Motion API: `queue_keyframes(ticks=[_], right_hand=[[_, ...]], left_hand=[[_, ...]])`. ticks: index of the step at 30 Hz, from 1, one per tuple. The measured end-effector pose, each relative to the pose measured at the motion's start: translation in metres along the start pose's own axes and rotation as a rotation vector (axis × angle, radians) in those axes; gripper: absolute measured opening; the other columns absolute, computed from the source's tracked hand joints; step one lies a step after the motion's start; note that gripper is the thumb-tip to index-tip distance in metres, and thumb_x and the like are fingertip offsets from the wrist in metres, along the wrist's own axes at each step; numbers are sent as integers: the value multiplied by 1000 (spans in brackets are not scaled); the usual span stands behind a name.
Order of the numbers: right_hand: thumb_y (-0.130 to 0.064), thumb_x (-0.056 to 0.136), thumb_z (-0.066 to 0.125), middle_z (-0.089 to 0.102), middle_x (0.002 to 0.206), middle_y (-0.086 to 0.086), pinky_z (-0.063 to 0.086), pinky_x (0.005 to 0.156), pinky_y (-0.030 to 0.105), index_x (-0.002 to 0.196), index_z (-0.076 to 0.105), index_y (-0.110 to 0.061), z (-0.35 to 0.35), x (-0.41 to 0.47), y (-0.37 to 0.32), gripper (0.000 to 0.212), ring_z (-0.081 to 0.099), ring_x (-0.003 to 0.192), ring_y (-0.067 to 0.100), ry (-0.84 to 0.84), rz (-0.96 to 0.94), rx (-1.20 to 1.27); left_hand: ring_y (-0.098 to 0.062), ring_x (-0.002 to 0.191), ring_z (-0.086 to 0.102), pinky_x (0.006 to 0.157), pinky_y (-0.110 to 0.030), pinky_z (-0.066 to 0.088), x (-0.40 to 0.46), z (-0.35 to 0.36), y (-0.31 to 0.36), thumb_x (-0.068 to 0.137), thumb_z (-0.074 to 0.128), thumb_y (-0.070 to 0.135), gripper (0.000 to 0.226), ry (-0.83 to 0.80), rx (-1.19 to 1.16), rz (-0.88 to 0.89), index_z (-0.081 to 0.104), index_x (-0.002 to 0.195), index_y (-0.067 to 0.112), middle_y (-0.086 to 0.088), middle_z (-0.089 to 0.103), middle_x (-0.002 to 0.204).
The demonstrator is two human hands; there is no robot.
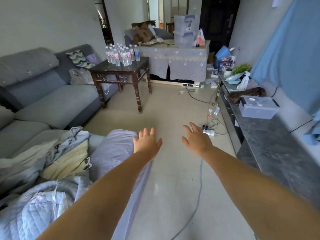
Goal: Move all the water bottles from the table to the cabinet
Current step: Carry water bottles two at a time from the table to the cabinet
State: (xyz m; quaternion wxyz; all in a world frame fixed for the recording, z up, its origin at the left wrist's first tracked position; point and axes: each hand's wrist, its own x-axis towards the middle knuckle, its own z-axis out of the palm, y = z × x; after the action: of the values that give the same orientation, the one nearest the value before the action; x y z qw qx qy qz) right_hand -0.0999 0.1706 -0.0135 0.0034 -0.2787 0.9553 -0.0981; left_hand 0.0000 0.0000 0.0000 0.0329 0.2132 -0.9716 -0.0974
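Several clear water bottles with red-and-white labels stand clustered on a dark wooden side table far ahead, beside the sofa; one at the right of the group has a blue label. A long low cabinet with a dark stone top runs along the right wall. My left hand and my right hand reach out in front of me over the floor, fingers spread, holding nothing, well short of the table.
A grey sofa with blankets fills the left side. A cloth-covered table with plastic bins stands at the back. Cables and a power strip lie on the floor by the cabinet. A clear lidded box and clutter sit on the cabinet top.
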Motion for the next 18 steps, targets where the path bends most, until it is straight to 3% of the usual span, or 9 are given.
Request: queue_keyframes(ticks=[7, 18], right_hand=[[-39, 100, 34, 17, 159, 9, 38, 105, 44, 149, 25, -20, 10, 48, 40, 53, 24, 144, 28, -45, -8, -75], [-39, 101, 32, 14, 159, 7, 37, 103, 43, 149, 22, -21, -22, 227, 129, 52, 26, 141, 29, -88, -107, -68]], left_hand=[[-30, 130, 39, 106, -46, 33, 58, 24, 29, 95, 40, 45, 57, -1, 44, 61, 30, 144, 17, -11, 42, 137], [-29, 130, 39, 107, -49, 31, 231, 29, 94, 95, 39, 48, 55, 14, 175, 18, 32, 141, 18, -10, 42, 137]])
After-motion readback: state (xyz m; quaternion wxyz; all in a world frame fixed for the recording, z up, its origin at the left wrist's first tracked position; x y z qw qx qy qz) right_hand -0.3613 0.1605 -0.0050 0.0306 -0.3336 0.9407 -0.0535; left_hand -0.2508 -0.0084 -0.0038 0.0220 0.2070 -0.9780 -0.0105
